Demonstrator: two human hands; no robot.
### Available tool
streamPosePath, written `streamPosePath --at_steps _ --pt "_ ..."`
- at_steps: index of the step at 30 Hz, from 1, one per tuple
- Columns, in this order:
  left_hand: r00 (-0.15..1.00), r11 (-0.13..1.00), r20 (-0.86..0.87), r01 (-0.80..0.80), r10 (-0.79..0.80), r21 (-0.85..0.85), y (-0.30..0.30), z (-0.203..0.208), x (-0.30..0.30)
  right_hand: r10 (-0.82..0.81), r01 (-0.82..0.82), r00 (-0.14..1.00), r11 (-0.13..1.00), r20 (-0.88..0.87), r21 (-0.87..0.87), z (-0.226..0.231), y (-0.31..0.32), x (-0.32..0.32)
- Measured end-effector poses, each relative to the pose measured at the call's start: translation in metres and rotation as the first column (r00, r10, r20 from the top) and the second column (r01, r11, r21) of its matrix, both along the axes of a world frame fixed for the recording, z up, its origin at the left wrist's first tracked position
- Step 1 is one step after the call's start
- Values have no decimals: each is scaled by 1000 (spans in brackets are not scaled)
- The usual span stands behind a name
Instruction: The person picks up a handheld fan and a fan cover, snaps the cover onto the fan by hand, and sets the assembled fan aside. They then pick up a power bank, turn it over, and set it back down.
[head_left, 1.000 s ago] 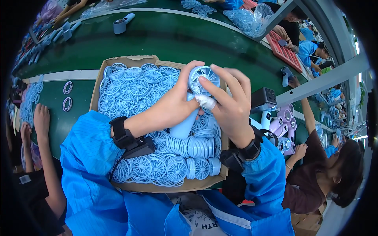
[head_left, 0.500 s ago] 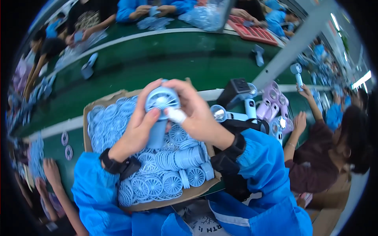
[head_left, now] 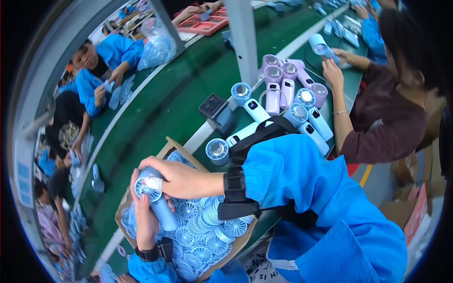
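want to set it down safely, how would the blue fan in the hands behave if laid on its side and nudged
The blue fan may rock slightly, as its head is round, though the jutting handle should stop a full roll. Its smooth, hard-looking shell suggests it is stiff and perhaps slippery. The thin-spoked cover on its face looks most fragile.

The dark-green flat workbench [head_left: 141, 134], divided by a pale strip [head_left: 198, 137], carries an open brown cardboard box [head_left: 245, 238]. To its right lie light-blue plastic handheld fans [head_left: 257, 112] and purple plastic handheld fans [head_left: 272, 98].
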State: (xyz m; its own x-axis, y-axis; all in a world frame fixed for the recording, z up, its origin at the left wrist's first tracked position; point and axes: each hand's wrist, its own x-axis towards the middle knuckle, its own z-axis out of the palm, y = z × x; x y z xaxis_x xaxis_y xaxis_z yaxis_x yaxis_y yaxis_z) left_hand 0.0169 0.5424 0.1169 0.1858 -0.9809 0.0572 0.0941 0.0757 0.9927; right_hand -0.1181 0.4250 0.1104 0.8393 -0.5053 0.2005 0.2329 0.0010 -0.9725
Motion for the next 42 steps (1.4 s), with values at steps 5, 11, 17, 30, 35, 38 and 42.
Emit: streamPosePath --at_steps 5,11,17,30,35,38,42 --pt "949 948 -249 -116 195 298 -19 -5 70 -166 -91 944 699 -285 -709 -50 8 9" --pt "823 887 509 -407 252 218 -85 13 128 -86 -282 937 386 -338 -878 -76 10 4" --pt "-209 859 834 -159 -511 486 -180 -43 212 -137 -319 912 360 -388 -877 -79 11 14" --pt "182 737 729 346 -660 581 -438 11 -68 -590 455 807 612 9 -647 -124 40 47" --pt "7 779 939 561 -342 280 -524 -61 -69 -541 529 838 780 66 -333 -104 27 33" --pt "81 776 955 605 -284 179 -547 -106 -91 -517 503 854 797 54 -334 -102 19 22" --pt "144 891 989 451 -18 -50 -530 -126 -97 -494 477 869 815 36 -329 -104 19 14"
